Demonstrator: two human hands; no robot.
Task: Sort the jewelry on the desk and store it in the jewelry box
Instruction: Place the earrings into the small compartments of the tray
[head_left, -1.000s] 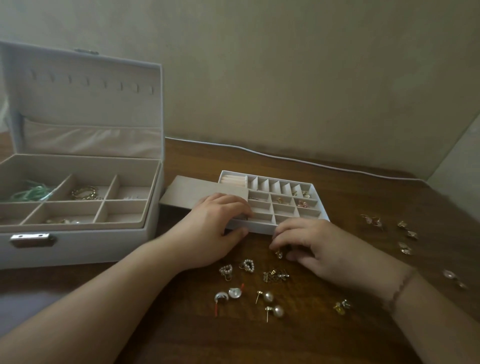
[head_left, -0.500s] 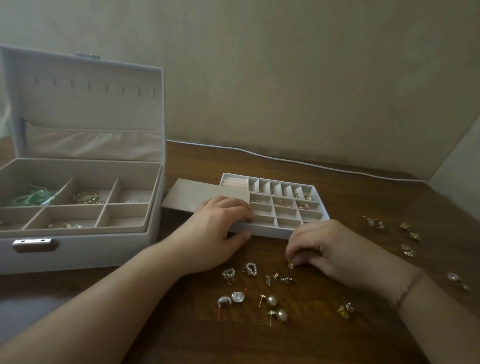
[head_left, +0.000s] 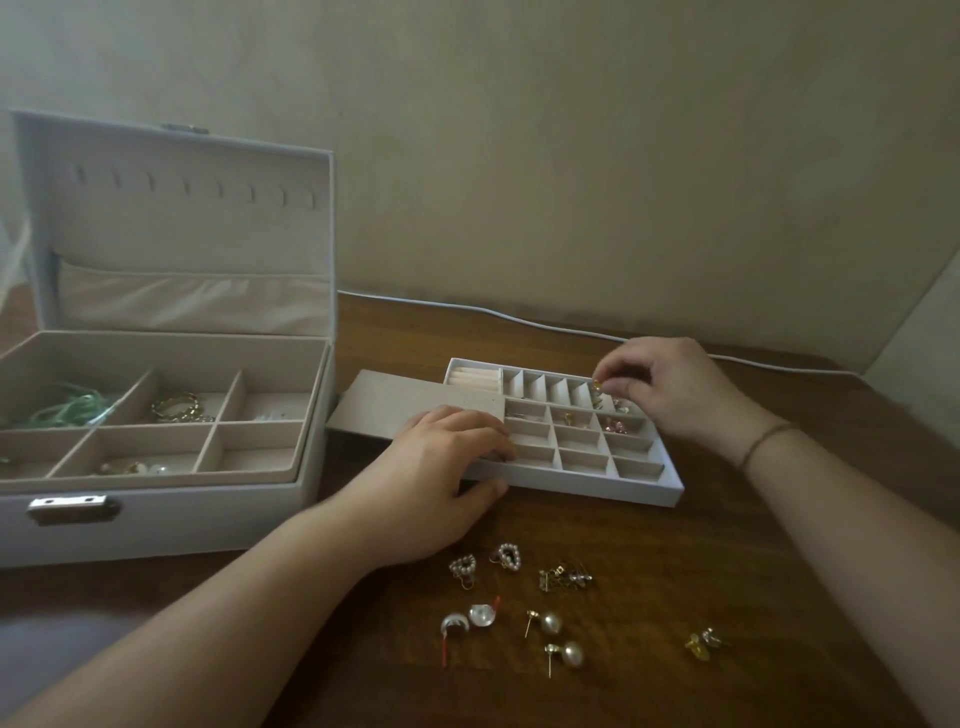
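Pinching a gold earring (head_left: 597, 385) over the tray (head_left: 644, 488), right hand (head_left: 670, 387).

Dim room, wooden desk against a plain wall

A dark brown wooden desk (head_left: 649, 597) with visible grain fills the lower view. Its far edge meets a plain beige wall (head_left: 571, 156), where a thin white cable (head_left: 519, 317) runs along the joint. At the far right corner a paler wall (head_left: 930, 322) angles in. The light is soft and dull, with faint shadows.
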